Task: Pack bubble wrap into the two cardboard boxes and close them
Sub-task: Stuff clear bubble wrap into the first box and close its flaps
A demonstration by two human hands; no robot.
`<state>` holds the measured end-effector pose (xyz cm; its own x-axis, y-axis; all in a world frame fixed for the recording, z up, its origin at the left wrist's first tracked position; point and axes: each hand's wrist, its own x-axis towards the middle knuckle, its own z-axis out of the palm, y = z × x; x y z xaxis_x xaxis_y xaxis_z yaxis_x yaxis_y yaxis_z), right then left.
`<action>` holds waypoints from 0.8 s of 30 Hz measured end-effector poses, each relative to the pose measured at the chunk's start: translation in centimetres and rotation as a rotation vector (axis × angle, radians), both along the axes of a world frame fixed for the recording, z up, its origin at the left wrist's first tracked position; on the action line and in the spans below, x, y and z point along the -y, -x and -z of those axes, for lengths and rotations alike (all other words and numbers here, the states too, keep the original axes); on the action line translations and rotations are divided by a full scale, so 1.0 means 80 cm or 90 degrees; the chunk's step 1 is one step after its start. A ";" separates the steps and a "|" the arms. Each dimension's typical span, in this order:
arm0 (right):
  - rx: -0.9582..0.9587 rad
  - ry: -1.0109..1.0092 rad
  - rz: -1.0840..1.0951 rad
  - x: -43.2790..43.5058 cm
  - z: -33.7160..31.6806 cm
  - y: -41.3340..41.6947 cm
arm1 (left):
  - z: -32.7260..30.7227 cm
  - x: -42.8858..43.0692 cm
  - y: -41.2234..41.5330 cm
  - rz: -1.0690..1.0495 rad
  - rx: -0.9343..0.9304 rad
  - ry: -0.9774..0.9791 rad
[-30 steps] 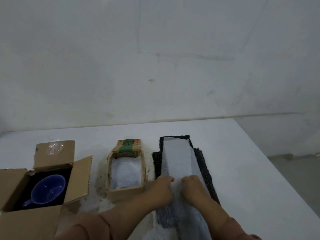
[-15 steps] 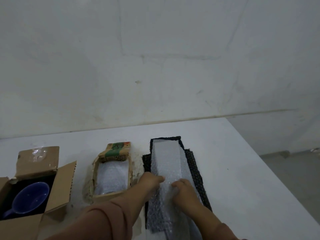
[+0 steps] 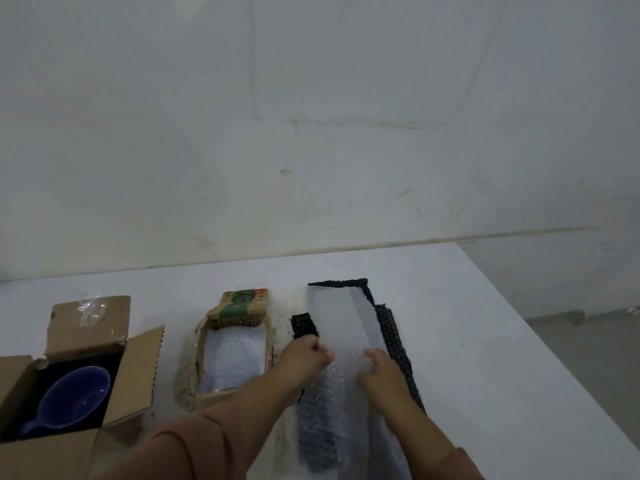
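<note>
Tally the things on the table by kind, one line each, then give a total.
Cardboard boxes: 2, the large box and the small box
Blue cup: 1
Clear bubble wrap sheets in view: 2, the strip and the piece in the small box
Black bubble wrap sheet: 1
Total: 6

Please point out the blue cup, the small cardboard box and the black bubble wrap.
blue ceramic cup [image 3: 78, 393], head view, inner bowl.
small open cardboard box [image 3: 239, 308], head view, printed back flap.
black bubble wrap sheet [image 3: 393, 332], head view, right edge.
</note>
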<state>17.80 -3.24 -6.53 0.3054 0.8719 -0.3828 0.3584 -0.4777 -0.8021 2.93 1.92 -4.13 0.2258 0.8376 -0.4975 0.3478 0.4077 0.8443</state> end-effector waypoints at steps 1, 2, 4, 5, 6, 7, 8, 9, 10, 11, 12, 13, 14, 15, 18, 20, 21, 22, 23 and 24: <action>-0.084 -0.015 0.058 0.000 -0.009 -0.002 | -0.009 -0.002 0.004 0.008 0.015 -0.024; -0.179 -0.020 0.104 -0.001 -0.020 -0.002 | -0.021 -0.003 0.010 0.013 0.019 -0.051; -0.372 -0.030 0.149 -0.005 -0.042 0.000 | -0.044 -0.008 0.025 0.023 0.012 -0.102; -0.423 -0.051 0.144 -0.009 -0.049 0.001 | -0.054 -0.011 0.033 0.023 0.012 -0.125; -0.417 -0.079 0.117 -0.014 -0.056 0.000 | -0.066 -0.012 0.041 0.017 0.008 -0.152; -0.383 -0.109 0.083 -0.020 -0.064 0.001 | -0.075 -0.013 0.049 0.005 0.006 -0.180; -0.325 -0.134 0.050 -0.024 -0.072 0.003 | -0.085 -0.013 0.055 -0.010 0.002 -0.215; -0.261 -0.154 0.022 -0.026 -0.086 0.007 | -0.094 -0.013 0.061 -0.026 0.001 -0.254; -0.202 -0.177 0.006 -0.029 -0.098 0.011 | -0.101 -0.013 0.066 -0.044 -0.004 -0.297; -0.151 -0.201 -0.006 -0.031 -0.112 0.016 | -0.109 -0.012 0.070 -0.064 -0.008 -0.332; -0.100 -0.222 -0.018 -0.032 -0.127 0.021 | -0.116 -0.011 0.075 -0.079 -0.010 -0.366; -0.053 -0.241 -0.029 -0.033 -0.141 0.027 | -0.123 -0.009 0.081 -0.079 0.006 -0.384; -0.016 -0.262 -0.039 -0.034 -0.153 0.032 | -0.129 -0.008 0.086 -0.072 0.037 -0.385; 0.012 -0.277 -0.044 -0.036 -0.163 0.036 | -0.135 -0.006 0.092 -0.064 0.067 -0.374; -0.034 -0.301 -0.055 -0.042 -0.184 0.045 | -0.146 -0.009 0.109 -0.057 0.175 -0.317; -0.195 -0.288 -0.074 -0.048 -0.191 0.050 | -0.151 -0.013 0.118 -0.059 0.270 -0.289; -0.285 -0.276 -0.090 -0.050 -0.193 0.052 | -0.154 -0.015 0.121 -0.070 0.304 -0.286; -0.349 -0.261 -0.106 -0.053 -0.194 0.055 | -0.159 -0.015 0.124 -0.090 0.337 -0.277; -0.381 -0.244 -0.120 -0.056 -0.194 0.058 | -0.162 -0.016 0.127 -0.108 0.369 -0.264; -0.391 -0.229 -0.136 -0.058 -0.194 0.062 | -0.166 -0.015 0.129 -0.123 0.401 -0.247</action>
